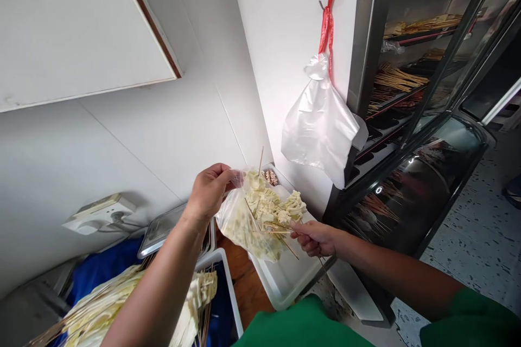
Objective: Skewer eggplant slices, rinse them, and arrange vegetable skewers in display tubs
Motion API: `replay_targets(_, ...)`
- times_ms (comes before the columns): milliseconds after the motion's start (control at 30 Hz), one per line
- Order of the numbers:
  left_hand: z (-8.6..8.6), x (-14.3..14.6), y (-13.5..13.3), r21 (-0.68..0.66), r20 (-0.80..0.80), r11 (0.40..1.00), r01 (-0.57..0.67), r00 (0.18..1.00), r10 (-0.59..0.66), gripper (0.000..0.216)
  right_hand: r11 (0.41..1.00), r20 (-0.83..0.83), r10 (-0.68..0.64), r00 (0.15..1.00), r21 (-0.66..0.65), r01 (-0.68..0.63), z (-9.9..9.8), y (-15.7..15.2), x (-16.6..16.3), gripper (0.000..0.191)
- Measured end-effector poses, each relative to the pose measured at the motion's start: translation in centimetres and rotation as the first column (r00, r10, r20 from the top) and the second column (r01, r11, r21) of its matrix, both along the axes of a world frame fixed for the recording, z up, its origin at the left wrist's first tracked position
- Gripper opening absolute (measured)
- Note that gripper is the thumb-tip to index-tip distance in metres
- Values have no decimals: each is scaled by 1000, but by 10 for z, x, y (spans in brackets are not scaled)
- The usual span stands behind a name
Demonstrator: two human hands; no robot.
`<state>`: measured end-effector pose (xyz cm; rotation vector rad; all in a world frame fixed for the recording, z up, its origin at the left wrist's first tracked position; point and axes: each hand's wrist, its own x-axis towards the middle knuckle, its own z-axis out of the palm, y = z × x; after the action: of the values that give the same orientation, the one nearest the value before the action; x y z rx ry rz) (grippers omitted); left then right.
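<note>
My left hand (211,188) pinches the rim of a clear plastic bag (234,227), its fingers closed on the film. Pale yellow-green skewered pieces that look like cauliflower fill the bag, and thin wooden sticks poke out at several angles. At the bag's right side my right hand (314,237) is closed around the stick ends of cauliflower skewers (296,207). The florets on these touch the heap at the bag's mouth. Beneath both hands lies a white plastic tray (279,284), partly covered by the bag. How many sticks my right hand grips is hidden.
A white bin (230,282) with skewered leafy pieces (101,306) stands at lower left. Behind it are a clear lid (163,227) and a wall socket (101,211). Plastic bags (317,124) hang from a hook; a glass-fronted cabinet (368,38) with skewers stands right.
</note>
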<state>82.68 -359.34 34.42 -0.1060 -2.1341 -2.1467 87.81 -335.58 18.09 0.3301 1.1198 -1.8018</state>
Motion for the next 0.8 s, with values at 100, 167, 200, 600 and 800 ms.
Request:
replay_targets(100,15,10,-10,14,-33,999,-30,999,31,23,991,91,58,994,-127,-46,16,-6,1,37)
replay_targets(167,25,19,-15,16,-55,998,-58,997,59,23,983,90,81,993,-173,-65,24,-16,4,35)
replay_targets(200,29,23,-16,11,-66,998,-69,995,70,22,981,77,95,993,-178,-80,27,-22,6,34)
replay_targets(600,33,50,-75,-106,-63,963,-246,969,241,24,963,-116,220,969,-133,-235,58,-58,22,34)
replay_targets(800,25,69,-101,-33,-35,949,-313,950,312,30,953,-166,267,949,-104,-286,79,-47,25,32)
